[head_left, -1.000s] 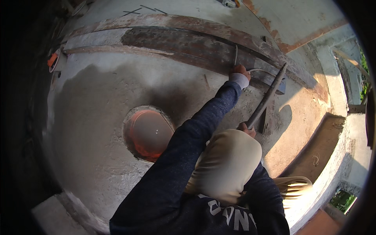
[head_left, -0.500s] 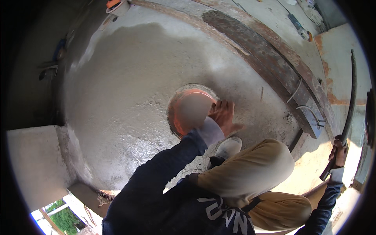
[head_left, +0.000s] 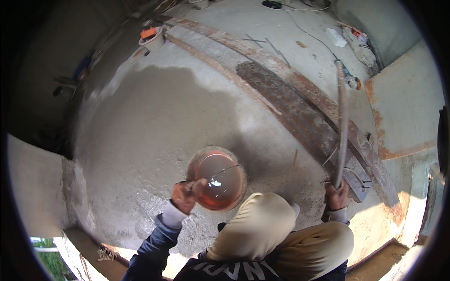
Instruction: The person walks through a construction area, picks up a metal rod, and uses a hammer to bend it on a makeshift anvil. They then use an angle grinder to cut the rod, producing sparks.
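A round orange container (head_left: 243, 180), sunk in the wet concrete floor, is full of cloudy water with bright reflections. At its left edge is my left hand (head_left: 186, 195), fingers curled and pinched together. A thin dark line (head_left: 227, 169) runs across the water from near those fingertips; whether the hand holds it, I cannot tell. On the right, my right hand (head_left: 336, 195) is wrapped round the lower part of a long pole (head_left: 343, 126), which stands roughly upright and is slightly blurred. My bent knees (head_left: 255, 225) are between the two hands.
Long rusty steel beams (head_left: 286, 100) lie diagonally beyond the container. A pale bucket (head_left: 153, 43) with an orange thing in it stands at the far left. An angle grinder (head_left: 349, 77) with a cable lies at the far right, near a leaning panel (head_left: 405, 103).
My left hand has gone from the container's right side to its left and closed. My right hand has brought the pole inward from the far right. The view has shifted, showing more far floor.
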